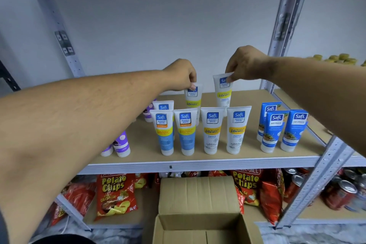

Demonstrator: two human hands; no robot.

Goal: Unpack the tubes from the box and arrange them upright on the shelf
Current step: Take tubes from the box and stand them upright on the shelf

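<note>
I count seven white Safi tubes (212, 130) mid-frame, three blue Safi tubes (294, 130) at right, one open box (200, 204) at bottom centre

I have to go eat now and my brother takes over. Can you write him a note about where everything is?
Left hand: pinching the top of a back-row tube.
Right hand: pinching the top of another back-row tube.
Done: four white tubes upright in the front row on the shelf, blue tubes to the right, purple ones to the left.
Left: let go of both once steady. The box below shows no tubes; check inside.
</note>
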